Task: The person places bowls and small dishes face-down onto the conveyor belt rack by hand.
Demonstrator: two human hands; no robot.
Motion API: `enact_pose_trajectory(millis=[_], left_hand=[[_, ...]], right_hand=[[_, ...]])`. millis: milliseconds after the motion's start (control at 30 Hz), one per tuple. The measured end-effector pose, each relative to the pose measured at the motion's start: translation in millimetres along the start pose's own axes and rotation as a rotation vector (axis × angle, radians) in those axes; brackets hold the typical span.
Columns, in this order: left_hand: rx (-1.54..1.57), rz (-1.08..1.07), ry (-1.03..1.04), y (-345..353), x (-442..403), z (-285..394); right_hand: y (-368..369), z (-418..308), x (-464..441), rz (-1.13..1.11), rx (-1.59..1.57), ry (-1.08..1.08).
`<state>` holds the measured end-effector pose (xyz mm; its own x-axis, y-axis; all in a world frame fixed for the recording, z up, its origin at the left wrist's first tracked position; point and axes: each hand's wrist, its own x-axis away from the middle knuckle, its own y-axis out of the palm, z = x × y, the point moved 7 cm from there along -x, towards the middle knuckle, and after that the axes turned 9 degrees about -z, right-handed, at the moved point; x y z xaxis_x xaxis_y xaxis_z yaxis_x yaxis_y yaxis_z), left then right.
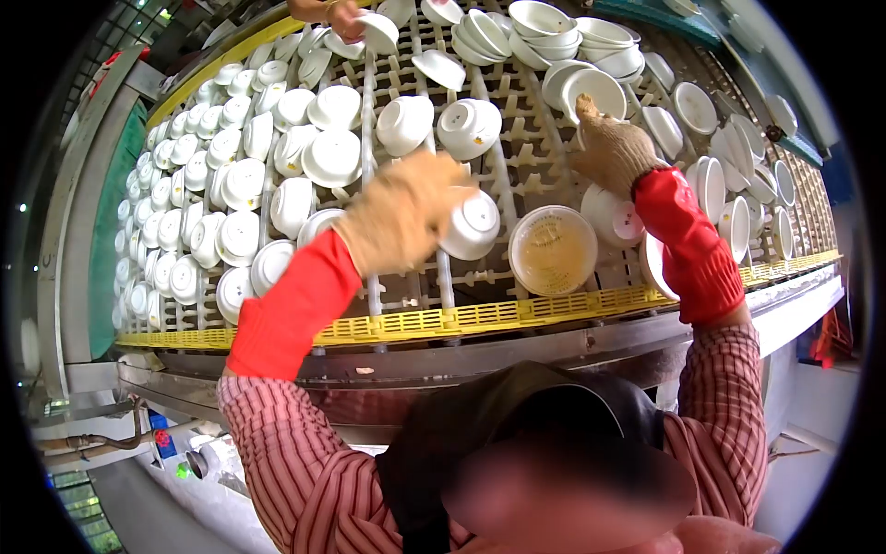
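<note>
Though L-side bowls (243,183) sit inverted in rows, R-side stacks (542,18) lie unaligned, w/ R hand (616,150) at a bowl (602,88), L hand (401,212) blurred, both grips unclear.

Worn are tan gloves (406,210), long red cuffs (300,305), dark-striped pink sleeves (286,434) and a black apron (415,452).

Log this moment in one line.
left tan-gloved hand: blurred, beside overturned white round bowl | right tan-gloved hand: at tilted white round bowl | another person's hand: at white bowl
</note>
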<state>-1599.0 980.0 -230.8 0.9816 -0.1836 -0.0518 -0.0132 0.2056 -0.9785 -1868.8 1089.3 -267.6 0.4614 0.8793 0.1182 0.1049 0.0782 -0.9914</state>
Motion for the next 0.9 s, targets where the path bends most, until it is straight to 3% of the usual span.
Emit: enact_pose_trajectory(millis=[100,167,233,267,333,367,433,500,567,700,800,833,867,900], left_hand=[[-0.060,0.056,0.057,1.0,6.0,62.4],[-0.055,0.082,-0.023,-4.6,0.3,72.6],[-0.017,0.191,-0.111,-15.4,-7.5,81.9],[-0.052,0.188,-0.033,-10.9,-16.9,92.3],[-0.129,0.180,0.123,4.7,-39.8,108.9],[-0.281,0.222,0.222,21.4,-48.7,111.3],[-0.204,0.102,0.233,30.2,-62.3,114.7],[-0.156,0.071,0.244,32.6,-66.3,116.0],[-0.131,0.138,0.249,30.1,-67.4,123.2],[0.019,0.144,0.177,15.8,-72.5,124.7],[0.043,0.247,0.031,10.4,-66.7,110.0],[0.116,0.321,-0.051,16.7,-61.5,98.2],[0.187,0.398,-0.133,18.0,-56.6,86.3],[0.074,0.290,-0.227,13.2,-56.1,77.6]], right_hand=[[17.8,12.3,-18.5,-0.023,0.047,0.047],[-2.3,14.5,-25.1,0.124,0.157,-0.227],[-29.1,19.3,-29.9,0.291,0.063,-0.416],[-42.0,22.4,-31.1,0.370,0.030,-0.513],[-65.1,20.1,-39.4,0.541,-0.195,-0.528],[-66.0,24.0,-55.0,0.468,-0.583,-0.434],[-38.2,24.7,-85.0,0.271,-1.347,-0.207],[-32.8,15.5,-94.7,0.496,-0.598,-0.307],[-32.4,2.5,-55.6,0.316,-0.354,-0.177],[12.4,21.0,-55.9,0.102,0.060,-0.140],[23.7,28.0,-52.1,0.057,0.190,-0.267],[24.1,27.0,-41.8,0.212,0.317,-0.439],[22.0,51.8,-55.3,-0.022,-0.539,-0.015],[10.3,50.6,-54.3,0.048,-0.581,-0.171]])
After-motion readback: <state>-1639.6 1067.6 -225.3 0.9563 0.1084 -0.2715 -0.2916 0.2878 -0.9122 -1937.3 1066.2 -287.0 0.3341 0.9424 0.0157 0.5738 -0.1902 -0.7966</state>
